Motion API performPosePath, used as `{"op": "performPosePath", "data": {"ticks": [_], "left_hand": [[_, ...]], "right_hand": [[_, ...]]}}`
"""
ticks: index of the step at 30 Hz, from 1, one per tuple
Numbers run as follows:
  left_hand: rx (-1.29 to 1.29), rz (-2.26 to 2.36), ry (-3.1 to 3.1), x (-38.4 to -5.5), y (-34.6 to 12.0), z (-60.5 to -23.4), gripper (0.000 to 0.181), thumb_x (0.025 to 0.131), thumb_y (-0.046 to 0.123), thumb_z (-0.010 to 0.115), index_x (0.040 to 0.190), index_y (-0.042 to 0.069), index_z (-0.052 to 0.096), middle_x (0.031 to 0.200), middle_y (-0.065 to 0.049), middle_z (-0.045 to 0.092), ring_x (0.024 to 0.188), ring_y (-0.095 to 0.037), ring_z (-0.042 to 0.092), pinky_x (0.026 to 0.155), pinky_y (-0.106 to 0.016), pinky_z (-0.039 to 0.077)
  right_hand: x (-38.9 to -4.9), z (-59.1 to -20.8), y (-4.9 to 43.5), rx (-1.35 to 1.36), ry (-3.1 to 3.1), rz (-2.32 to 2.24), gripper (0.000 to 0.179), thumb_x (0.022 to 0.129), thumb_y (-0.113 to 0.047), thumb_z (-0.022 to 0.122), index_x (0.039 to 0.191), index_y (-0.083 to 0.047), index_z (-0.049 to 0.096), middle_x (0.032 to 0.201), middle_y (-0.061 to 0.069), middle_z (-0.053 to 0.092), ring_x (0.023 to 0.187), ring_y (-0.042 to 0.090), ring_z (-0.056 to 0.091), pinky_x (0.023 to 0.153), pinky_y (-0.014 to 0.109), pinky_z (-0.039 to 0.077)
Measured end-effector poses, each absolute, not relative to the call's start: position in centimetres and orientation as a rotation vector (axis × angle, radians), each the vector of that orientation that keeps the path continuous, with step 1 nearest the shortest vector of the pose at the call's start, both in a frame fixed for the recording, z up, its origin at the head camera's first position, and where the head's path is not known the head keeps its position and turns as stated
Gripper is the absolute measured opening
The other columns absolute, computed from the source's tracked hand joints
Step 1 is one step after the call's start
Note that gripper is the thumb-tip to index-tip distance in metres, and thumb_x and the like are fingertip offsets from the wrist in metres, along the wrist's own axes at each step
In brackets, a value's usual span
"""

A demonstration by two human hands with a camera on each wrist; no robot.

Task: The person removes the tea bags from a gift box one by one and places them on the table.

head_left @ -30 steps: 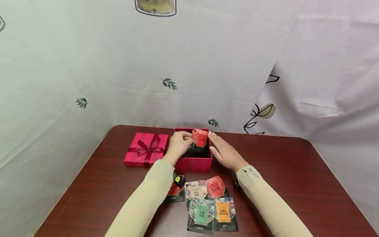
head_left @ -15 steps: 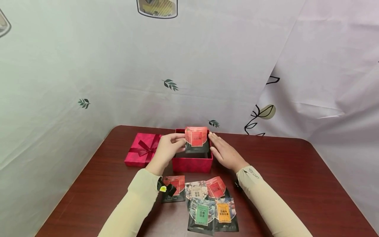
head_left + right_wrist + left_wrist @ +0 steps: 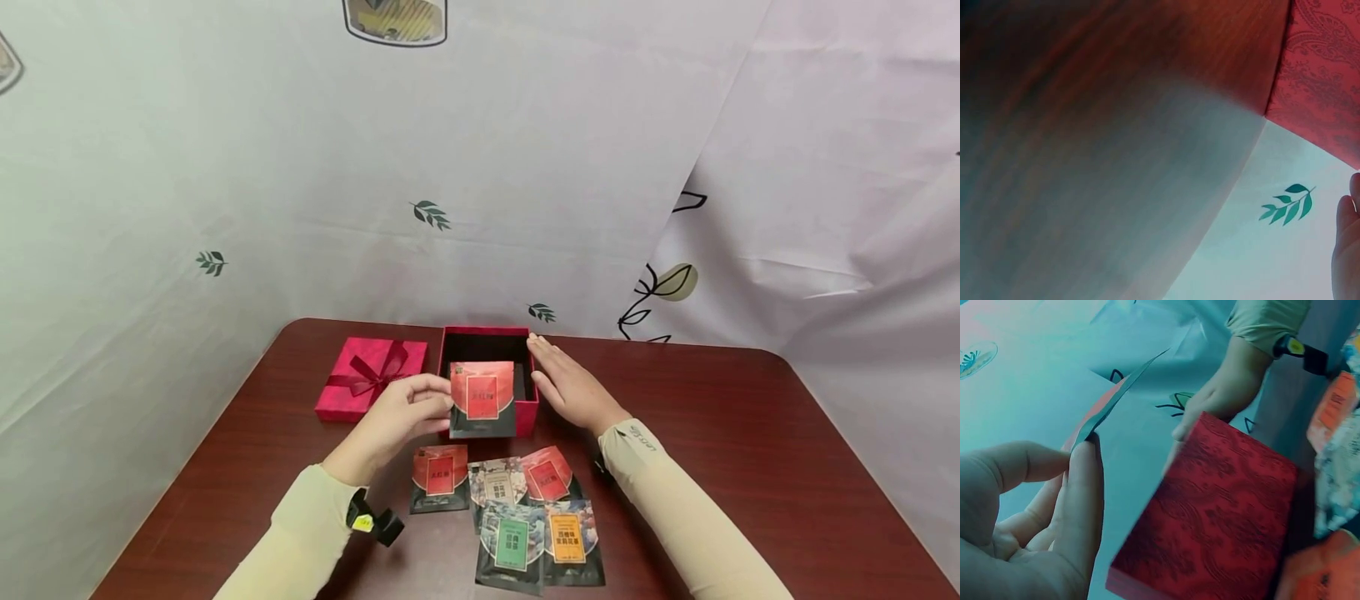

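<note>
My left hand (image 3: 401,417) pinches a red-and-black tea sachet (image 3: 483,400) by its left edge, between thumb and fingers. The sachet stands upright in front of the red box (image 3: 491,331) and covers part of its front wall. In the left wrist view the same sachet (image 3: 1110,403) shows edge-on above the fingertips. Beside the box, my right hand (image 3: 573,387) lies with fingers straight, the fingertips against its right wall. The right wrist view catches only some fingers (image 3: 1346,237) near the patterned box side (image 3: 1322,69).
A red lid with a ribbon bow (image 3: 375,375) lies left of the box. Nearer me are several sachets: a red one (image 3: 440,479), a pale one (image 3: 495,483), another red one (image 3: 547,477), a green-labelled one (image 3: 510,546) and an orange-labelled one (image 3: 567,542). A patterned curtain (image 3: 480,167) hangs behind the table.
My left hand has lifted the red sachet up out of the box and brought it toward me and to the left. The right hand has stayed at the box's right side.
</note>
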State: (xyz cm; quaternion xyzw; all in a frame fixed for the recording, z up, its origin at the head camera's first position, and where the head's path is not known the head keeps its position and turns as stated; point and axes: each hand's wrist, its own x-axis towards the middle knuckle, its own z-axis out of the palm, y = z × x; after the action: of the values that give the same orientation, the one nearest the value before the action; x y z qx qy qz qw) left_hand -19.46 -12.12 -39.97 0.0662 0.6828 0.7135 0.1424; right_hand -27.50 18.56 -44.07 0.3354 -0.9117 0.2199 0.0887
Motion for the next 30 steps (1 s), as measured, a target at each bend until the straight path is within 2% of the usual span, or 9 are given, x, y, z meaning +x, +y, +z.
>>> {"op": "performPosePath", "data": {"ticks": [10,21,30], "left_hand": [[0.304,1.913,1.900,-16.8,-14.7,-42.2,0.016,0.096,0.007,0.061,0.109,-0.003,0.061,0.094,-0.007,0.067,0.084,-0.019,0.068,0.080,-0.033,0.060],[0.222,1.873,1.786,-15.4,-15.6,-44.6,0.013,0.095,0.007,0.060,0.105,-0.002,0.062,0.093,-0.004,0.068,0.082,-0.013,0.068,0.076,-0.030,0.060],[0.197,1.768,1.796,-14.5,-15.8,-45.7,0.013,0.095,0.007,0.057,0.101,-0.003,0.062,0.087,-0.002,0.061,0.073,-0.010,0.065,0.068,-0.025,0.059]], "right_hand": [[-27.4,-44.1,18.6,0.985,-2.728,0.639,0.060,0.104,-0.021,0.054,0.157,-0.001,0.032,0.164,0.013,0.030,0.152,0.030,0.025,0.120,0.052,0.025],[-27.5,-44.3,18.6,1.000,-2.705,0.647,0.059,0.105,-0.020,0.052,0.157,-0.001,0.032,0.164,0.012,0.029,0.153,0.028,0.024,0.121,0.050,0.024],[-27.6,-44.3,18.6,0.993,-2.708,0.643,0.059,0.106,-0.025,0.050,0.157,-0.002,0.032,0.165,0.010,0.029,0.152,0.028,0.024,0.121,0.049,0.024]]}}
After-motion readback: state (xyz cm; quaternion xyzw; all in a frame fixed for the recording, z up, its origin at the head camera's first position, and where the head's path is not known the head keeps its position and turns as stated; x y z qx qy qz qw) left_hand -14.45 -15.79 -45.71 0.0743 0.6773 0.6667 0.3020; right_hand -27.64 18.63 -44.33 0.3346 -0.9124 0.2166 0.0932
